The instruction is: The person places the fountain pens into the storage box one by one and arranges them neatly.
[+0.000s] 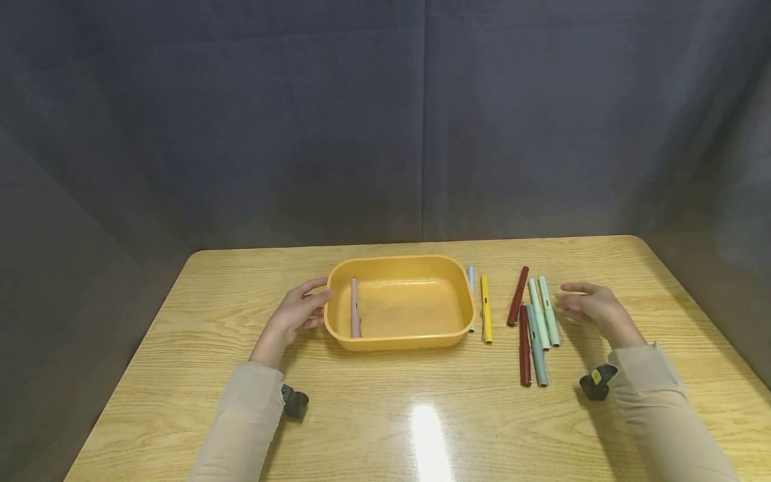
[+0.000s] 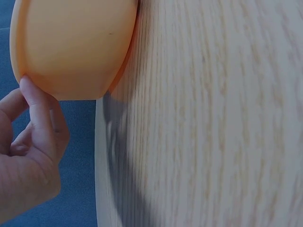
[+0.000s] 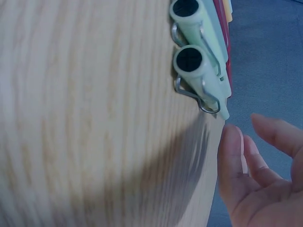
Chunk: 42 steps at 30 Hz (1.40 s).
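A yellow-orange oval plastic tray [image 1: 400,345] stands near the middle of the table, with one mauve pen [image 1: 355,308] lying at its left end. My left hand [image 1: 299,311] is at the tray's left end. In the left wrist view, one fingertip touches the rim, the other fingers loosely bent below. My right hand [image 1: 596,309] hovers just right of the pens, holding nothing, its fingers loosely bent. Nearest to it lie two mint green pens [image 1: 549,311] with wire clips. Their dark round ends face the camera in the right wrist view.
Beside the mint pens lie a grey-teal pen [image 1: 537,348] and two dark red pens [image 1: 525,348]. A yellow pen [image 1: 486,311] and a light blue pen [image 1: 471,278], partly hidden by the tray, lie along its right side. A dark curtain [image 1: 385,134] hangs behind the wooden table [image 1: 361,415].
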{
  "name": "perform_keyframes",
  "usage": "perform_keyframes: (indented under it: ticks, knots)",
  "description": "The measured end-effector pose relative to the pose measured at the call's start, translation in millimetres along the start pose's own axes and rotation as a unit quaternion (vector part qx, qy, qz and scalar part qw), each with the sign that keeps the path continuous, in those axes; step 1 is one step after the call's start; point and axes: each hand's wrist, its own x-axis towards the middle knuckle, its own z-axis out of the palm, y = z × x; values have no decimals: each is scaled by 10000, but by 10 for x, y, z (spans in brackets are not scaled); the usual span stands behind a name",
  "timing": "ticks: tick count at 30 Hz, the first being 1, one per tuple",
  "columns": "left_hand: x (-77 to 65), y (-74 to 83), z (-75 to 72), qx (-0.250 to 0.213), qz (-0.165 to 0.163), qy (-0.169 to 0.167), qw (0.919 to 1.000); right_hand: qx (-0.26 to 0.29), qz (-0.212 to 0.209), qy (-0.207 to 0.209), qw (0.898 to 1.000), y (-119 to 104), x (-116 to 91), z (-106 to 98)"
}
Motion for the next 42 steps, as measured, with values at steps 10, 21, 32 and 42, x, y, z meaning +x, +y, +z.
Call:
perform_keyframes:
  ticks: [10,21,32,42]
  knots:
    - [0,-2,-8,-21,-31,-7,10000,-289,-90,-171,9994,44,23,21]
    - [-3,-4,-2,21,-138,52,9999,-341,-65,-267,9990,38,16,88]
    - [10,13,0,8,-109,35,9999,-814,-12,-178,9965,16,36,117]
    - [-4,17,-1,44,-108,47,9999,-1191,67,18,9929,-7,75,168]
